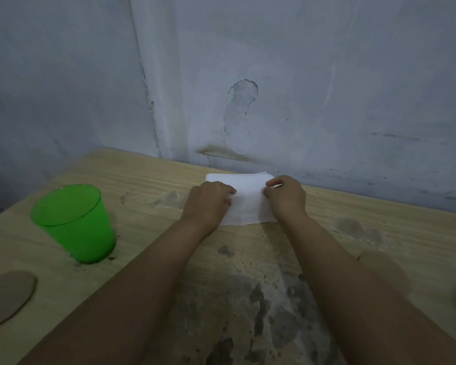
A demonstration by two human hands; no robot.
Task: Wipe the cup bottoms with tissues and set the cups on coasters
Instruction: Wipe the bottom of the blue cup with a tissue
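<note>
Tissue stack (244,198) at far table (142,180) edge, pinched by both hands.
Head view: left hand (208,200) and right hand (284,197) grip opposite edges; peel one sheet only. Green cup (75,223) stands left, coaster (7,297) nearer.

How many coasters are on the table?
1 for sure: a brown coaster at the table's near left edge, in front of the green cup. A dark shape at the right edge may be another.
</note>
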